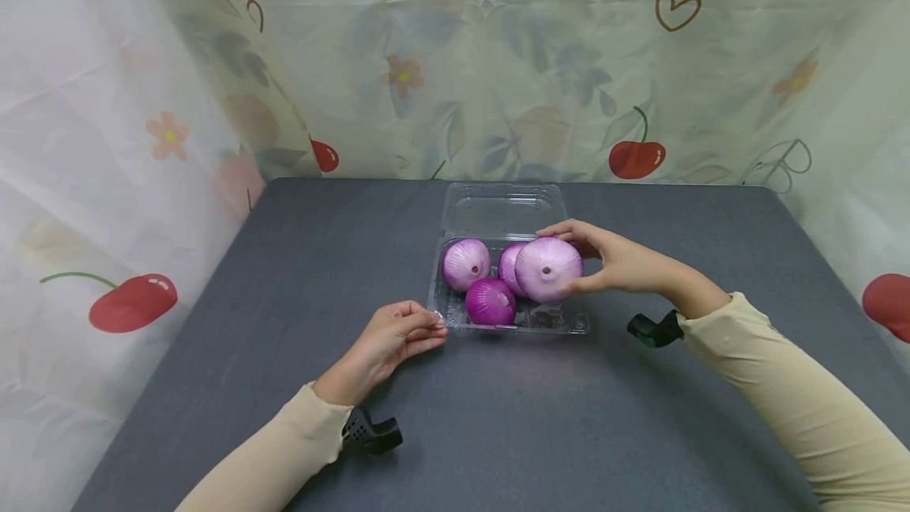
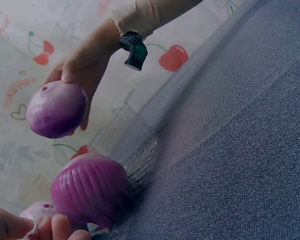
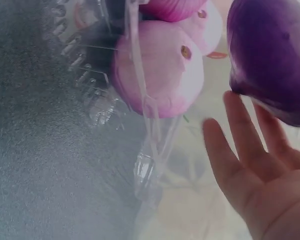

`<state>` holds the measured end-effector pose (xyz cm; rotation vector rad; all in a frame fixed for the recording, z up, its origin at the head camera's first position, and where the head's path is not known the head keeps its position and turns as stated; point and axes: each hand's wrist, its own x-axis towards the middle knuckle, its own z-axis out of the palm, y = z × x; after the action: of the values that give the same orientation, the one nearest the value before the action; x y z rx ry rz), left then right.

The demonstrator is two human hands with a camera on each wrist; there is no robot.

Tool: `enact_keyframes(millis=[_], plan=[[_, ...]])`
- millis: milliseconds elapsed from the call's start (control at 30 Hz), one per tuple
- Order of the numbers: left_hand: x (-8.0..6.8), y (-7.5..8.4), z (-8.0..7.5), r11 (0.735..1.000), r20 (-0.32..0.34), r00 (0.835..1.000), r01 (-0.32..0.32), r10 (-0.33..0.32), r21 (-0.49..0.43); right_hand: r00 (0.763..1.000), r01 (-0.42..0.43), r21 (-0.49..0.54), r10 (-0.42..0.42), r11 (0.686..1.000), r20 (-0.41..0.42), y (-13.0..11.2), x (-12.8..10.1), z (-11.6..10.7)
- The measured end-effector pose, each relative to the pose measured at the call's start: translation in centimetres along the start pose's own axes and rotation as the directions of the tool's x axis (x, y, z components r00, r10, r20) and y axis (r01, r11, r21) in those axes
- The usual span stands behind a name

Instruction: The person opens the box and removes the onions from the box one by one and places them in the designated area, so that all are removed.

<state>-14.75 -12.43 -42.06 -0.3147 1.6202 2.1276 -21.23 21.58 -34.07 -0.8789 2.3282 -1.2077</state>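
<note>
A clear plastic clamshell container (image 1: pixel 569 324) sits open in the middle of the grey table, its lid (image 1: pixel 501 208) folded back. Three purple onions lie inside: a pale one (image 1: pixel 465 263) at the left, a dark magenta one (image 1: pixel 490 301) in front, and a third (image 1: pixel 509 259) partly hidden. My right hand (image 1: pixel 586 259) grips a large pale purple onion (image 1: pixel 546 269) just above the container's right side; the same onion (image 2: pixel 56 109) hangs in the air in the left wrist view. My left hand (image 1: pixel 429 327) pinches the container's front left corner.
The grey table (image 1: pixel 284 275) stretches around the container on all sides. Floral and cherry-print curtains (image 1: pixel 107 180) close in the back, left and right. A black wrist camera mount (image 1: pixel 654 330) sits under my right wrist, another (image 1: pixel 370 431) under my left.
</note>
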Motion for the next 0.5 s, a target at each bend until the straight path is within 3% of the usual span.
enact_keyframes(millis=[167, 500], plan=[[0.0, 0.0, 0.0, 1.000, 0.004, 1.000, -0.002, 0.002, -0.006, 0.997, 0.053, 0.111, -0.045, 0.992, -0.070, 0.2, -0.2, -0.4], [-0.1, 0.1, 0.1, 1.000, 0.000, 1.000, 0.005, -0.005, 0.000, 0.976, 0.062, 0.150, -0.029, 0.987, -0.214, 1.0, -1.1, -1.5]])
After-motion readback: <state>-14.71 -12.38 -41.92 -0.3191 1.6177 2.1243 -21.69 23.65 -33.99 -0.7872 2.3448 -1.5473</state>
